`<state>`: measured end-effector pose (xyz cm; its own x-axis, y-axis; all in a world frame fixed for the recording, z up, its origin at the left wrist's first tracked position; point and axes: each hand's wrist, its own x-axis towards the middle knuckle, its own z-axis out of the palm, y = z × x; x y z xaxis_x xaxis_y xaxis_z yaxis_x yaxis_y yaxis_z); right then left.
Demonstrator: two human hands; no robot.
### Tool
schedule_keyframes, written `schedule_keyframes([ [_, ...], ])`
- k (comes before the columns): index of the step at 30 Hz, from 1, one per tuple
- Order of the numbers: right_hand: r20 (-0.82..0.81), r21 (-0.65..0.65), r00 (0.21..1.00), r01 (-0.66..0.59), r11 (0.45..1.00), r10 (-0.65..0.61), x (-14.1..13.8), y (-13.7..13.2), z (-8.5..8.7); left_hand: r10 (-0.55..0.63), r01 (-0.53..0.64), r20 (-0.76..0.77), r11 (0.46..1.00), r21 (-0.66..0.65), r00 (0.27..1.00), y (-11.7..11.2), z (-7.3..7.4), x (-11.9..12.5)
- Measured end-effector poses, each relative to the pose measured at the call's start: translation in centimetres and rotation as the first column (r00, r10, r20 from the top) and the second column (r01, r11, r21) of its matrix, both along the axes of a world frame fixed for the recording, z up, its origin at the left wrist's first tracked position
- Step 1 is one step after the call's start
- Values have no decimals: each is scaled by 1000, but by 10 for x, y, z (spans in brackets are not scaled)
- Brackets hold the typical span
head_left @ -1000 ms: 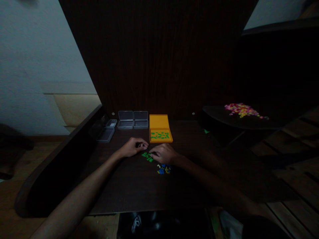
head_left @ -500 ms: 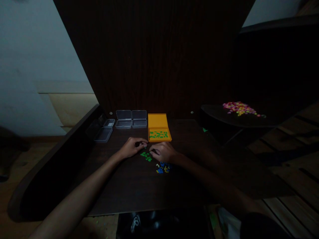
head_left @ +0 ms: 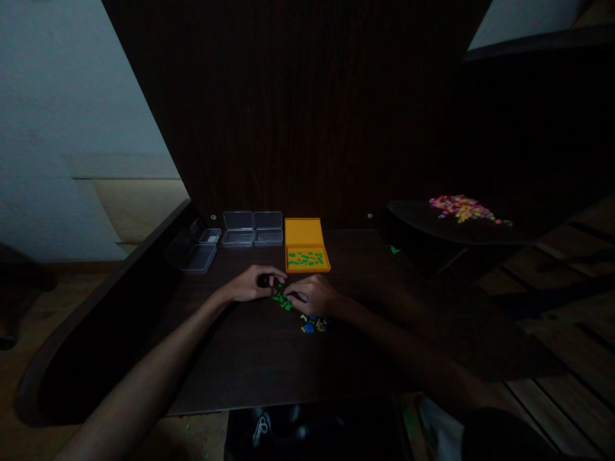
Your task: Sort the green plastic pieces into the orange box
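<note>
Small green pieces lie in a loose pile on the dark wooden desk. My left hand is at the pile's left edge, its thumb and fingers apart, with a green bit showing near the fingertips. From the right, my right hand reaches to the pile with its fingers curled and the fingertips pinched together. Whatever is between those fingertips is too small to make out. Just below the right hand is a small heap of blue, yellow and white pieces. Beyond both hands stands an open yellow box with green pieces scattered in its tray.
Clear plastic boxes with raised lids stand at the back left, and another clear box sits by the left side panel. A heap of pink and yellow pieces rests on the right shelf. A green scrap lies below it.
The fingers of my left hand have spread, the thumb dropping toward the green pile. My right hand has shifted slightly left, its fingertips now closer to the pieces.
</note>
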<state>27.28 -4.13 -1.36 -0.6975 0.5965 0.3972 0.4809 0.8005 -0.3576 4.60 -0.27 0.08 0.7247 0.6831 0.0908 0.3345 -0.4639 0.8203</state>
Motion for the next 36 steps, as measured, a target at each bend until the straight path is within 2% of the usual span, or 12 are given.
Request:
schedule_keyframes([
  [5, 17, -11, 1000, 0, 1000, 0, -4, -4, -1, -66, 67, -20, 996, 58, 998, 0, 2, 0],
  [9, 61, -6, 996, 63, 998, -63, -10, -7, -2, -65, 66, -21, 996, 65, 998, 1, 0, 0],
  [15, 72, -11, 994, 79, 997, -79, -13, -7, -3, -65, 66, -25, 996, 66, 998, 0, 0, 0],
  [36, 57, -50, 998, -5, 999, 8, 4, -1, 5, -54, 57, -49, 997, 58, 997, -2, 3, 3],
])
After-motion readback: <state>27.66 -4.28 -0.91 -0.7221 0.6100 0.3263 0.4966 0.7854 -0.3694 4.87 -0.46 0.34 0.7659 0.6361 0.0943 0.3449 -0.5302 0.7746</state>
